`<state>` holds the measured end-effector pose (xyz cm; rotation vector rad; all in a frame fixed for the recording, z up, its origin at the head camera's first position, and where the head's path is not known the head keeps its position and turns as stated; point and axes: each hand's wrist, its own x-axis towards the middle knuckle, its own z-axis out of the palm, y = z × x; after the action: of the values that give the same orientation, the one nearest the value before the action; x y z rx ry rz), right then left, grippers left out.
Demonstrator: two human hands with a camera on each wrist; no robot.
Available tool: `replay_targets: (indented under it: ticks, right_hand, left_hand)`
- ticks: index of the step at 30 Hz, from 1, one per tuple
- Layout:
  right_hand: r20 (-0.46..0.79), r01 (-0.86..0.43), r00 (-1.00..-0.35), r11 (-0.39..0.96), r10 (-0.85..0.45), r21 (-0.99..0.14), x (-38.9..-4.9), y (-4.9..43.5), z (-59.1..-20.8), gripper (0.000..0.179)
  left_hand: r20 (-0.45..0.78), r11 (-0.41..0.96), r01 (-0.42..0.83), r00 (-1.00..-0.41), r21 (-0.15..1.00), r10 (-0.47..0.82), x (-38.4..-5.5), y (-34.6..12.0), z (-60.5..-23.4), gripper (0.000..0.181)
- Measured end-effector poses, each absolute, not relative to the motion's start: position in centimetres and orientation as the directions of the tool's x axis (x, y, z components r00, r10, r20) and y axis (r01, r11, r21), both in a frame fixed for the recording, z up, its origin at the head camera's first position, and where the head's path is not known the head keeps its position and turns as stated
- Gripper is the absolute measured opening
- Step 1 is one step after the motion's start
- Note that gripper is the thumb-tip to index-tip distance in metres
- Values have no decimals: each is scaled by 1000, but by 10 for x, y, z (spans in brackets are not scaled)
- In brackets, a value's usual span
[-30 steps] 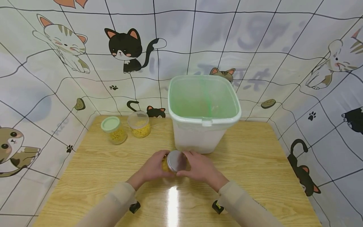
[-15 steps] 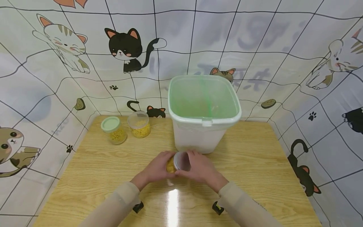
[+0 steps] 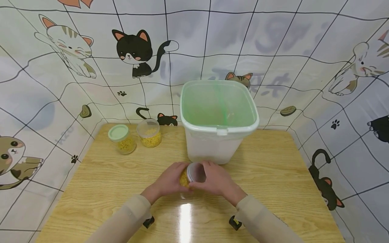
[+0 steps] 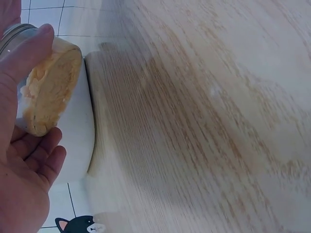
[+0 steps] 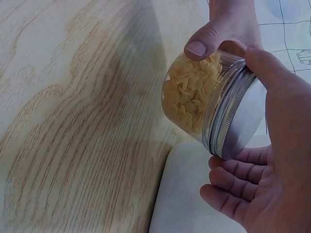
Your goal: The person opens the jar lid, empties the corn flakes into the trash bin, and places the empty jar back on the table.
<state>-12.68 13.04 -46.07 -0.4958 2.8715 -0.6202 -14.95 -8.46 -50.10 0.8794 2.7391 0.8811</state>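
Both hands hold one clear jar (image 5: pixel 192 90) of yellow flakes, tilted above the wooden table with its silver screw lid (image 5: pixel 243 121) toward the right. My left hand (image 3: pixel 170 179) grips the jar's body, thumb on one side and fingers under the other. Around the lid's ribbed edge my right hand (image 3: pixel 217 179) has its thumb and fingers curled. In the left wrist view the jar's base (image 4: pixel 58 87) faces the camera, with flakes packed against it. Behind the hands stands a white bin (image 3: pixel 212 145) with a green inside, close to the jar.
A jar with a green lid (image 3: pixel 118 133) and a clear tub (image 3: pixel 149 132), both with yellow bits inside, stand at the table's back left. The wooden table (image 3: pixel 273 168) is enclosed by a cat-patterned curtain (image 3: pixel 197 40) at the back and sides.
The jar and my left hand have shifted slightly right, and the lid has tipped further toward my right hand. Over the last half second there is hardly any movement.
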Motion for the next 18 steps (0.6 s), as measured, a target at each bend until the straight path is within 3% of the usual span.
replay_targets:
  ticks: [8,18]
  right_hand:
    - [-79,-302,-925,847,-371,-438,-129,133,-463,93]
    - [-74,-326,-913,826,-402,-460,-129,137,-462,92]
  left_hand:
    - [109,647,544,-804,534,585,-152,-85,-502,83]
    - [119,647,547,-804,532,582,-152,-84,-504,84]
